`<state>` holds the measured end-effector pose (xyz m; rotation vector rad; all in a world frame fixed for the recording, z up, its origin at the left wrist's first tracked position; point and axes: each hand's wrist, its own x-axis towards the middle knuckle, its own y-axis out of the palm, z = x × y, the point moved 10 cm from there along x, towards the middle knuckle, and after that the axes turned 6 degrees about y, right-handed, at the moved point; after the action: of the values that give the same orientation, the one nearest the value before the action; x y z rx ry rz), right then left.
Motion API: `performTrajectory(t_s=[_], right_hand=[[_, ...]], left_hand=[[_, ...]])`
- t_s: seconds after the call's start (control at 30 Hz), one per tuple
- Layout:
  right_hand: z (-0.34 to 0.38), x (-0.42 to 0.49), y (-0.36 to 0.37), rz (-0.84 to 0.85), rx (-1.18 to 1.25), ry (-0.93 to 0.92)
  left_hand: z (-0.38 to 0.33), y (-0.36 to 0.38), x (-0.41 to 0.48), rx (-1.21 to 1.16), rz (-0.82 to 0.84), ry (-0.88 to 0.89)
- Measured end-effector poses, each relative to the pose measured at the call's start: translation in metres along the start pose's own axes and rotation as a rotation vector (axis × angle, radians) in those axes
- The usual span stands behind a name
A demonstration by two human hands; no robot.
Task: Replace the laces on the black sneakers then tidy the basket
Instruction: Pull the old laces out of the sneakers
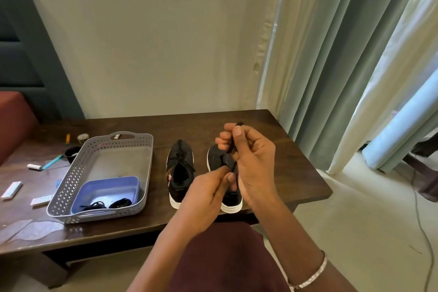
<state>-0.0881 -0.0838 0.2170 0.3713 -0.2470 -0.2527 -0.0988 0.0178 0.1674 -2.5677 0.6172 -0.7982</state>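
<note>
Two black sneakers with white soles stand side by side on the dark wooden table (296, 173). The left sneaker (179, 173) is laced. The right sneaker (216, 157) is partly hidden behind my hands. My right hand (251, 156) pinches a black lace (231, 147) near its upper end, above that shoe. My left hand (208, 193) pinches the same lace lower down, close to the shoe's tongue. A grey perforated basket (71, 178) sits left of the shoes, holding a blue tub (104, 187) with bundled black laces (106, 204) inside.
Small items lie on the table left of the basket: a teal pen (51, 162), white strips (11, 189), a black round lid (72, 152), a yellow marker (67, 138). Clear plastic (33, 229) lies near the front edge. Curtains hang at the right.
</note>
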Motion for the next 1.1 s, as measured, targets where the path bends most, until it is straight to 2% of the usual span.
performTrajectory(t_s=[0.07,0.13,0.17,0.23,0.33,0.4,0.5,0.57,0.67,0.73,0.8,0.9,1.03,1.1], right_hand=[[0.006,-0.007,0.000,0.018,-0.430,-0.210],[0.003,-0.019,0.009,0.122,-0.792,-0.404],[-0.004,-0.026,0.012,0.188,-0.911,-0.461],[-0.018,-0.034,0.012,0.284,-0.992,-0.442],[-0.027,-0.039,0.006,0.351,-0.957,-0.311],[-0.032,-0.040,0.008,0.446,-0.814,-0.103],[-0.033,-0.045,0.014,0.529,-0.250,0.289],[-0.029,-0.046,0.021,0.513,0.154,0.466],[-0.026,-0.041,0.031,0.477,0.562,0.579],[-0.026,-0.034,0.033,0.437,0.687,0.588],[-0.025,-0.028,0.029,0.392,0.669,0.566],[-0.025,-0.018,0.016,0.310,0.440,0.492],[-0.014,-0.002,-0.009,0.167,0.123,0.172],[-0.015,-0.004,-0.011,0.152,-0.031,0.081]], left_hand=[[-0.002,-0.013,0.000,0.109,-0.011,0.024],[-0.005,-0.030,0.003,0.237,-0.016,0.047],[-0.008,-0.038,0.004,0.304,-0.006,0.058],[-0.011,-0.052,0.007,0.409,0.011,0.073],[-0.014,-0.071,0.015,0.490,-0.003,0.091],[-0.015,-0.078,0.021,0.514,-0.010,0.095],[-0.019,-0.079,0.030,0.395,-0.039,0.119],[-0.017,-0.072,0.031,0.223,-0.082,0.118],[0.000,-0.053,0.025,0.006,-0.117,0.047],[0.010,-0.037,0.017,-0.072,-0.101,-0.012],[0.012,-0.023,0.008,-0.127,-0.078,-0.064],[0.013,-0.013,-0.001,-0.065,-0.028,-0.063],[0.014,-0.013,-0.005,0.171,0.109,-0.048],[0.004,-0.011,-0.003,0.251,0.168,-0.015]])
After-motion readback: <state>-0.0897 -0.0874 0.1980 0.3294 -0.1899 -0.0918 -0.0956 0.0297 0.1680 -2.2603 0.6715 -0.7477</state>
